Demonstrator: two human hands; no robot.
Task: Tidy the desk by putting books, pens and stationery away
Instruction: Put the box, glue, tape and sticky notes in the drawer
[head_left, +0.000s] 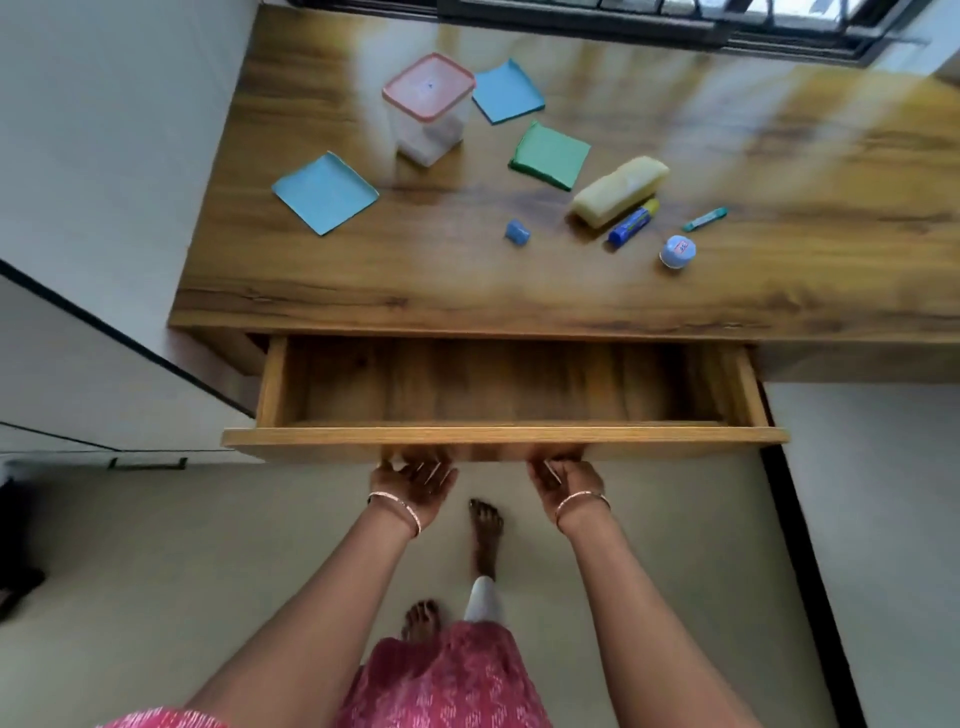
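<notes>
Drawer (504, 435) open, my left hand (413, 483) and right hand (563, 480) hooking curled fingers under its front lip; stationery (621, 189) lies on the desk (415, 291), so next I must let go and gather it

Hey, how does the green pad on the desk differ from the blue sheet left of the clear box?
The green pad looks like a thick stack; the blue sheet looks thin. The green pad lies right of the clear box, the blue sheet left of it and nearer the front edge. Both are squarish and lie flat on the desk, outside the open drawer.
</notes>
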